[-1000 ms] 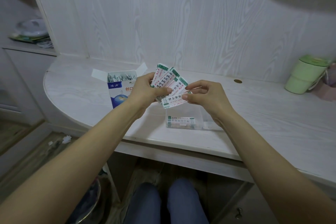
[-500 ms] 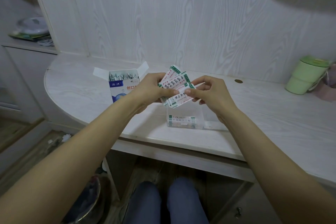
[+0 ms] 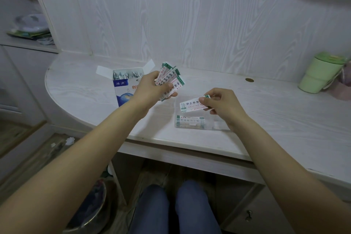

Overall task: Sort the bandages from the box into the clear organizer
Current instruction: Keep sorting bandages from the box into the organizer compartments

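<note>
I read "创口" in orange on the blue box; the print on the bandage wrappers is too small for me.

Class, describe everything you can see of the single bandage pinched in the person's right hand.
The single bandage is a flat white paper wrapper, oblong, with green bands at its ends and small printed text too fine to read. The right hand pinches its right end between thumb and fingers; nothing else touches it. It lies nearly level, in the air just above the clear organizer on the desk.
</note>
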A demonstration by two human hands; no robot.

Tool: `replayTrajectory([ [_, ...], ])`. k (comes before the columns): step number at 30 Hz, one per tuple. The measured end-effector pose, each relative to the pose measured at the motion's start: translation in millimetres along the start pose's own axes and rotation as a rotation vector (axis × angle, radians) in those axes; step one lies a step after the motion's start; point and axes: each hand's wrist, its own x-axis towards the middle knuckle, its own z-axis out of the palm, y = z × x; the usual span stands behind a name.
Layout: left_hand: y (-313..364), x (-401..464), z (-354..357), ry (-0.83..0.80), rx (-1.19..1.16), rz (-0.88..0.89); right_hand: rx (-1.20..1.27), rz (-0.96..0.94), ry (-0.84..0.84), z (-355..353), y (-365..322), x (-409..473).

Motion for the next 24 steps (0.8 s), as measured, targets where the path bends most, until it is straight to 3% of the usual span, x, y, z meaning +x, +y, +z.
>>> replayTrajectory([
  [5, -7, -1, 9, -0.064, 0.107, -0.017, -0.181, -0.019, 0.071, 5, 8, 0],
  [11, -18, -7, 21, -0.049, 0.311, 0.109, -0.365, -0.056, 0.042, 9, 7, 3],
  [24, -10, -6, 17, -0.044, 0.261, 0.133, -0.802, -0.149, -0.027, 25, 2, -1],
])
